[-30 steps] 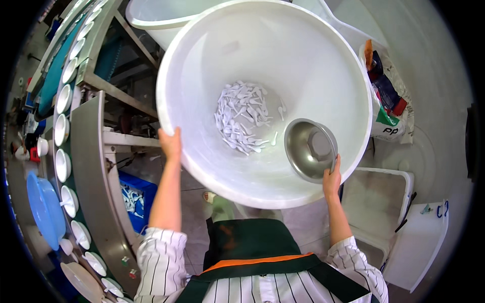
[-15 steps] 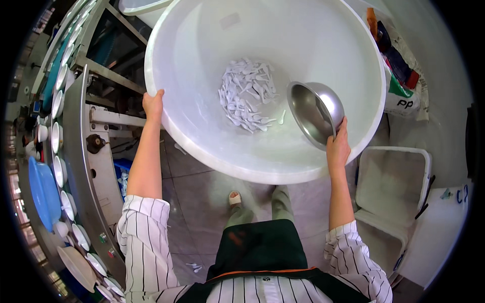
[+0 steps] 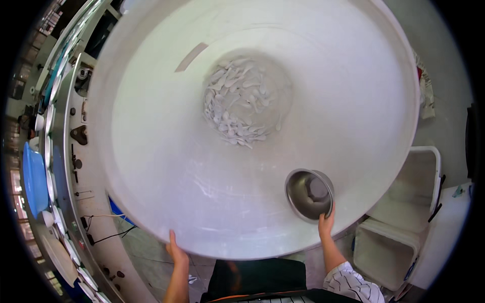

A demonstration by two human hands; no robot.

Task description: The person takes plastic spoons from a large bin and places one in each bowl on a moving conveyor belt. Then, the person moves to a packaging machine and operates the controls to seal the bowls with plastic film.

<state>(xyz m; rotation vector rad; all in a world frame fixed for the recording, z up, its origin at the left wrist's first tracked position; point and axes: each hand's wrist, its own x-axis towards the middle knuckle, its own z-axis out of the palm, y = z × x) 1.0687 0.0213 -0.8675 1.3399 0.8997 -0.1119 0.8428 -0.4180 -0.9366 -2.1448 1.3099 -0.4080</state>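
A large round white plastic tub point(image 3: 353, 126) fills most of the view, its mouth tipped toward me. Many white spoons point(image 3: 222, 96) are heaped in a rough ring on its bottom, with a barer patch to the right of the heap. My left hand point(image 3: 178, 251) grips the tub's near rim, thumb on the inside and the other fingers hidden behind the wall. A shiny steel bowl point(image 3: 296, 194) is pinched at its edge by my right hand point(image 3: 327, 223). The bowl is tilted, over the near right part of the tub, and no spoons show in it.
White bowls point(image 3: 49, 146) line a conveyor along the left, beside a blue basin point(image 3: 34, 179) and a beige basin point(image 3: 58, 255). White rectangular bins point(image 3: 384, 247) stand at the right. A white sack point(image 3: 426, 93) lies partly behind the tub. Cables hang at the machine on the left.
The tub has tipped up and come closer, now looking much larger. My left hand has moved down and right along its rim. The bowl in my right hand has moved nearer me.
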